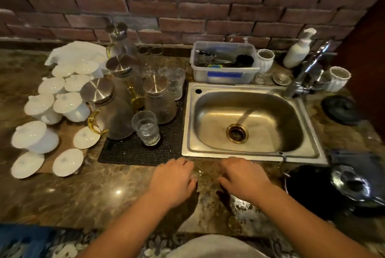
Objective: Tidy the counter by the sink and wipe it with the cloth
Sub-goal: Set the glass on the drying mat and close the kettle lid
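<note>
My left hand (pixel 174 178) and my right hand (pixel 242 176) hover palm-down over the brown marble counter (pixel 83 195), just in front of the steel sink (pixel 250 120). Both hands are empty, with fingers loosely spread. A small wet glint lies on the counter between them. Left of the sink a black drying mat (pixel 133 151) carries glass carafes with metal lids (pixel 116 111) and a drinking glass (pixel 146 128). A white cloth (pixel 77 51) lies bunched at the back left by the brick wall.
Several white lidded cups and loose lids (pixel 43 111) crowd the left counter. A grey tub of utensils (pixel 225 63), white ribbed cups (pixel 265 59), a soap pump bottle (pixel 298 51) and the tap (pixel 308 70) stand behind the sink. Black pots and a glass lid (pixel 350 186) sit at the right.
</note>
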